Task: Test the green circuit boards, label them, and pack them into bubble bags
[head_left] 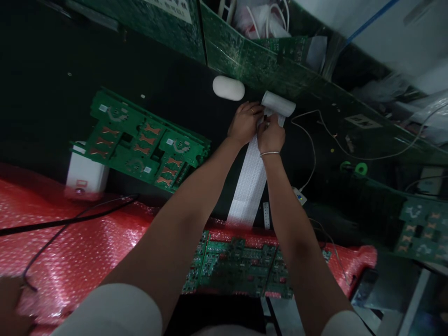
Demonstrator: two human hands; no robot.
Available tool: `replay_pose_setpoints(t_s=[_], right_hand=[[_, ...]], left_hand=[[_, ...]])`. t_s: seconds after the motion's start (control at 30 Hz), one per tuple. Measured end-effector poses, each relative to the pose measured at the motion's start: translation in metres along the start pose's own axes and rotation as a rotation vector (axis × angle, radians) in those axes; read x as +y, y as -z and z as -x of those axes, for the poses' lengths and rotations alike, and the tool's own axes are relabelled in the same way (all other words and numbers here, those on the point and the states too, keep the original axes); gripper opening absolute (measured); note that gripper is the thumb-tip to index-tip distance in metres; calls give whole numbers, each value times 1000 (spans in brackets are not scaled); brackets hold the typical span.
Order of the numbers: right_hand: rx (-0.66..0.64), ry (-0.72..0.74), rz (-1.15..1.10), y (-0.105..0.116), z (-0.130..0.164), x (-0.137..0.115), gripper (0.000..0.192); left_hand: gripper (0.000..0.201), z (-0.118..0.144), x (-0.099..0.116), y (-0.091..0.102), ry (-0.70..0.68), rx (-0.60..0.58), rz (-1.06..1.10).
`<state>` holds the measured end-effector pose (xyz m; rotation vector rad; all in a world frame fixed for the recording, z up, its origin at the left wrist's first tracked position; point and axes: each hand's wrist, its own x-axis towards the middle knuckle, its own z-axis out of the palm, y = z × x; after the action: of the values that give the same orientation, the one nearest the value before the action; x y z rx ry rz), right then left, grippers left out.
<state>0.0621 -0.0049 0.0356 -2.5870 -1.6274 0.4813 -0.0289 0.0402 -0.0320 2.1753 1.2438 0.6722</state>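
Both my hands meet at a white label roll (pixel 279 103) far out on the dark bench. My left hand (pixel 245 122), with a ring on one finger, pinches the roll's loose strip near the roll. My right hand (pixel 270 135), with a thin bangle at the wrist, grips the same spot from the right. The white label strip (pixel 249 184) runs from the roll back toward me, between my forearms. A green circuit board (pixel 241 268) lies under my arms on red bubble wrap.
A stack of green boards with copper pads (pixel 140 142) sits at left, a white box (pixel 86 175) under its corner. A white oval object (pixel 228 87) lies behind my hands. Red bubble wrap (pixel 77 252) covers the near left. Green tape rolls (pixel 353 167), a thin cable (pixel 311 158) and more boards (pixel 423 231) are at right.
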Motion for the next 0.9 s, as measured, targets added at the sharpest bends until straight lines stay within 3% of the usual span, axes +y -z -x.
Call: replay_pose_setpoints(t_s=[0.9], right_hand=[[0,26,-43,-3,24,5,29]], left_hand=[[34,-2,-7,-4,3,0,66]])
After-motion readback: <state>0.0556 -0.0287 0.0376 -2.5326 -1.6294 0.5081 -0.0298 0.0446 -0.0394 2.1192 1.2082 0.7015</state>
